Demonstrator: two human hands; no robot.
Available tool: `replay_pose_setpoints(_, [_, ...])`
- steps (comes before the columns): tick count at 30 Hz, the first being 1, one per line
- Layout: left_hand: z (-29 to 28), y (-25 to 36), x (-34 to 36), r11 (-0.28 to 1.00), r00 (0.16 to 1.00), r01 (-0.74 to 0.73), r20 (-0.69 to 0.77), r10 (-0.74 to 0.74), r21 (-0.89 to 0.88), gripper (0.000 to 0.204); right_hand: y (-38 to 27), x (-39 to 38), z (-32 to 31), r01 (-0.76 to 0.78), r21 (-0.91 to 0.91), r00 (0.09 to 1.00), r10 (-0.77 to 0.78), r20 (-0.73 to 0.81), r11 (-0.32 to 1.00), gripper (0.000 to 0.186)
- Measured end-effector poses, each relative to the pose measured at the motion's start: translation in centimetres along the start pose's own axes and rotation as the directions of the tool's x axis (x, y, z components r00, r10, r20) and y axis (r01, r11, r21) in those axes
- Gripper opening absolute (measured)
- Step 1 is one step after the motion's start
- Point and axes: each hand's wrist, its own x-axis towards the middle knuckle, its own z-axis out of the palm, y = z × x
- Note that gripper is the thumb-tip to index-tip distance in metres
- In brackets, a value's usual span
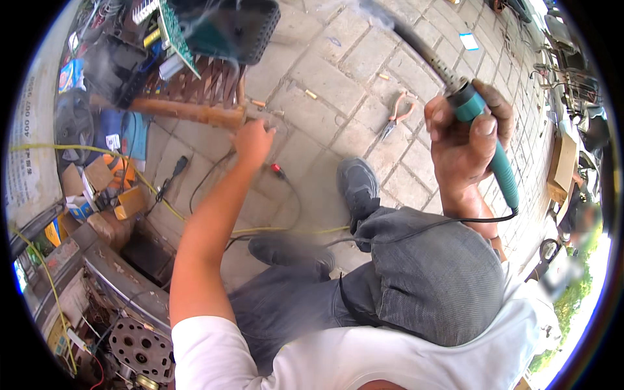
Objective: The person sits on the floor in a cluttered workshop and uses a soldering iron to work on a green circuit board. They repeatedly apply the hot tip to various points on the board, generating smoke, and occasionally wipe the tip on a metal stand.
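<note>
My right hand [471, 140] is raised at the right, fingers wrapped round the teal handle of a soldering iron [495, 156]. Its metal barrel points up and away to the far left, and smoke drifts around the tip. My left hand [252, 142] is stretched out to the near corner of a low slatted wooden stool [188, 112]. Its fingers are curled together; what they hold, if anything, is too small to make out. Upon the stool a green circuit board [175, 39] stands tilted beside a black plastic housing [250, 32].
Pliers with orange handles [398, 114] lie on the paving between the stool and my right hand. A black cord trails from the iron across my knee. Yellow cable [159, 195], small open boxes [130, 203] and a metal engine part [142, 351] crowd the left side.
</note>
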Motion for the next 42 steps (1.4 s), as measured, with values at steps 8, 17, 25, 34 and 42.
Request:
replay_pose_setpoints(8, [-8.3, -0.2, -6.7, 0.778, 0.953, -0.132, 0.137, 0.27, -0.614, 0.018, 0.9, 0.5, 2.1, 0.037, -0.043, 0.991, -0.031, 0.129, 0.998, 0.042])
replay_pose_setpoints(17, [-23.7, -0.2, -11.1, 0.791, 0.821, -0.412, -0.56, 0.107, -0.453, 0.011, 3.8, 0.8, 4.8, -0.022, -0.006, 0.946, 0.023, 0.323, 1.0, 0.043])
replay_pose_setpoints(25, [-22.3, 0.4, -6.1, 0.739, 0.726, -0.481, -0.687, 0.034, -0.472, 0.011, 3.6, 0.1, 5.1, -0.095, -0.057, 0.929, 0.109, 0.354, 0.994, 0.041])
replay_pose_setpoints(34, [-22.2, 0.9, -4.5, 0.805, 0.535, -0.57, -0.819, 0.21, -0.166, 0.01, 3.2, 0.2, 4.9, -0.076, -0.114, 0.941, 0.109, 0.32, 0.991, 0.046])
replay_pose_setpoints(42, [-22.5, 1.1, -4.4, 0.815, 0.53, -0.57, -0.805, 0.266, -0.106, 0.012, 2.9, 0.1, 4.6, -0.156, -0.098, 0.918, 0.181, 0.353, 0.983, 0.046])
